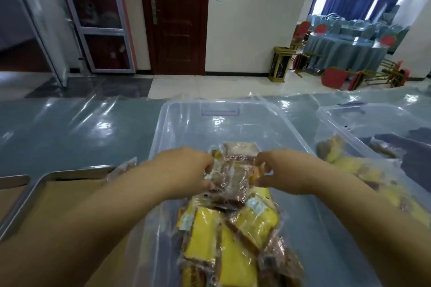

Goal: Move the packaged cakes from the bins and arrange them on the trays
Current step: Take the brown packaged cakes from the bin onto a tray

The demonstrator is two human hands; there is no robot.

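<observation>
A clear plastic bin [186,119] stands in front of me, holding a heap of wrapped yellow and brown cakes [233,235] in its near half. My left hand [186,170] and my right hand [286,170] are both inside the bin, pinching clear-wrapped brown cake packs [233,179] at the top of the heap, one hand on each side. A metal tray [35,196] lined with brown paper lies at the left, partly hidden under my left forearm. A single wrapped cake [123,168] rests at its far corner.
A second clear bin [338,114] with more yellow cakes [349,163] sits at the right. The table [70,128] has a shiny plastic cover. Beyond it are a dark wooden door [177,18], a gold-framed waste bin [278,64], red chairs and covered tables.
</observation>
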